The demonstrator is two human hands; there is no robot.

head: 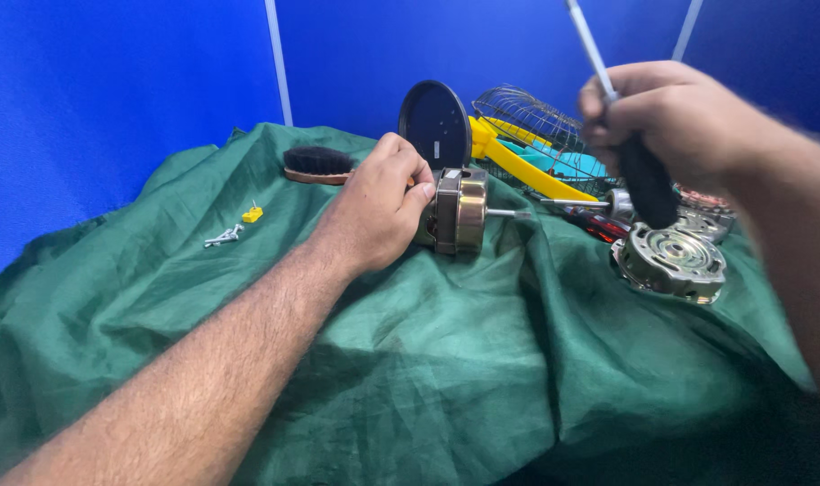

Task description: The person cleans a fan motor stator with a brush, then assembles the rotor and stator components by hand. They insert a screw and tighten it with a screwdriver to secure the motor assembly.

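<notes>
My left hand (pixel 380 211) grips the back of a small electric motor (pixel 459 211), a brass-and-steel block with its shaft pointing right, resting on the green cloth (pixel 428 360). My right hand (pixel 671 121) is raised at the upper right and holds a screwdriver (pixel 642 175) by its black handle, the metal shank pointing up past the frame top. Below that hand lies a round silver motor end cover (pixel 669 261) on the cloth.
A dark-bristled brush (pixel 317 165) lies behind my left hand. Small screws (pixel 223 238) and a yellow clip (pixel 252 214) sit at the left. A dark round disc (pixel 435 124), a wire fan guard (pixel 536 121) and yellow and teal plastic parts (pixel 527 171) stand at the back before blue panels.
</notes>
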